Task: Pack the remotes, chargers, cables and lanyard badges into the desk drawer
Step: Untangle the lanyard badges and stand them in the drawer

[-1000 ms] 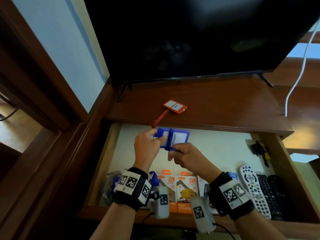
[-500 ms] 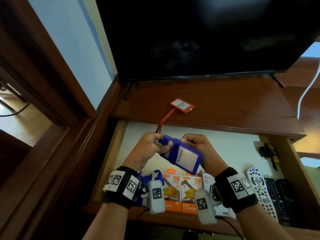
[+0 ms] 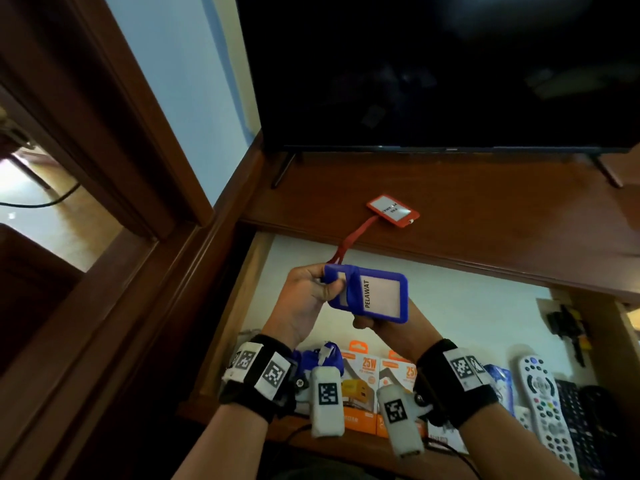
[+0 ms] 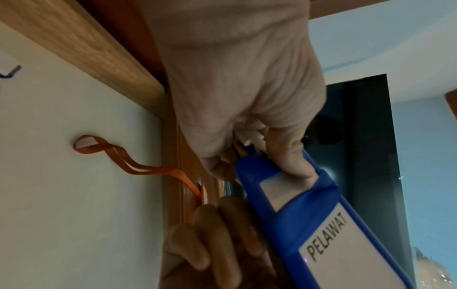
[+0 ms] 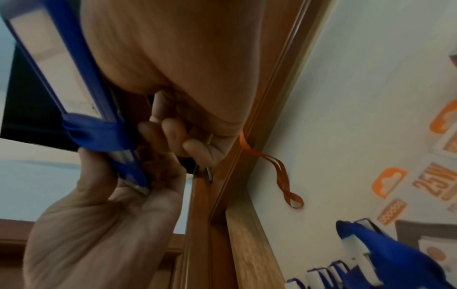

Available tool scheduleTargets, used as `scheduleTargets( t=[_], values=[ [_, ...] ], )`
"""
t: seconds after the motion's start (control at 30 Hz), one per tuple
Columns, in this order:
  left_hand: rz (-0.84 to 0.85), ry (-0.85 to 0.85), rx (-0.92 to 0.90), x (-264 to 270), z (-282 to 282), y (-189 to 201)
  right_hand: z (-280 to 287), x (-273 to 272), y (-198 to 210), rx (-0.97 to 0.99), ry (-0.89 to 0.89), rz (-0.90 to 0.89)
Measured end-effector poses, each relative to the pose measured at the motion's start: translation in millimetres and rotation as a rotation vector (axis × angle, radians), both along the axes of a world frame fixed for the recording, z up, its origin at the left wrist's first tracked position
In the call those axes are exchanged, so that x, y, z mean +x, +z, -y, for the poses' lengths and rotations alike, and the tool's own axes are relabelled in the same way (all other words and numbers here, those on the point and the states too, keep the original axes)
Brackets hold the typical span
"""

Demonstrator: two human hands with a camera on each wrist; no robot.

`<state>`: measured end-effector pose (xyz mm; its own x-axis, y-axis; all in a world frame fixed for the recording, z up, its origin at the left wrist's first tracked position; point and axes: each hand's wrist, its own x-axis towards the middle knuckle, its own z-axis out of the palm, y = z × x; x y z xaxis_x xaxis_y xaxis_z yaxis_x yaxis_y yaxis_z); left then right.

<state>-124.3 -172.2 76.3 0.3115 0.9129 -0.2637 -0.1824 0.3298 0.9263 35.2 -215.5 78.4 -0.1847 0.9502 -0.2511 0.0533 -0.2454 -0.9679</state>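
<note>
Both hands hold a blue lanyard badge (image 3: pixel 379 294) marked PELAWAT above the open drawer (image 3: pixel 467 306), with its blue strap wound round the middle. My left hand (image 3: pixel 327 289) grips the badge's left end, thumb (image 4: pixel 289 156) on the front. My right hand (image 3: pixel 367 322) holds it from beneath, fingers curled behind the badge (image 5: pixel 61 68). A red badge (image 3: pixel 393 212) lies on the desktop. Its red lanyard (image 3: pixel 346 245) hangs over the desk edge into the drawer.
Along the drawer's front lie orange charger boxes (image 3: pixel 360 375), more blue badges (image 5: pixel 395 254) and several remotes (image 3: pixel 543 400) at the right. A dark clip-like item (image 3: pixel 568 327) sits at the drawer's right wall. A television (image 3: pixel 450 71) stands on the wooden desktop (image 3: pixel 502 216).
The blue badge has turned flat with its printed face towards me, and the strap is now wound round it. My right hand has shifted from its top edge to beneath it.
</note>
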Motion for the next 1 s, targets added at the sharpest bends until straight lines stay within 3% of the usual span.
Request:
scheduleTargets(
  t=[0.13,0.2,0.37,0.43,0.5,0.57,0.63,0.73,0.87,1.0],
  values=[
    [-0.218,0.005,-0.051,-20.9,-11.2,-9.6,-30.1,0.8,-0.6,-0.093,0.081,0.074],
    [-0.35,0.003,-0.063,-35.5,-15.9,-16.1,-53.0,5.2,-10.1,-0.107,0.001,0.136],
    [-0.626,-0.043,-0.123,-76.3,-34.5,-31.4,-123.0,40.3,-41.5,-0.186,-0.728,0.367],
    [-0.826,-0.163,-0.073,-90.3,-43.8,-38.8,-146.3,60.9,-54.8,-0.186,-0.879,0.47],
    [-1.003,-0.322,-0.014,-99.1,-50.8,-43.9,-175.3,99.9,-103.0,-0.193,-0.947,0.535],
    [-1.14,-0.505,0.035,-101.7,-54.8,-47.7,-192.7,108.6,-117.0,-0.228,-0.981,0.56],
    [-1.262,-0.665,0.054,-101.4,-55.7,-53.4,-189.3,78.3,-80.2,-0.306,-0.929,0.605],
    [-1.414,-0.837,0.051,-97.2,-52.5,-63.4,-194.1,62.7,-64.7,-0.434,-0.807,0.774],
    [-1.495,-0.891,0.041,-86.9,-44.5,-73.3,-196.0,64.7,-67.2,-0.454,-0.747,0.825],
    [-1.504,-0.861,0.022,-80.0,-34.1,-87.4,-185.9,66.2,-65.9,-0.395,-0.769,0.684]
  ],
)
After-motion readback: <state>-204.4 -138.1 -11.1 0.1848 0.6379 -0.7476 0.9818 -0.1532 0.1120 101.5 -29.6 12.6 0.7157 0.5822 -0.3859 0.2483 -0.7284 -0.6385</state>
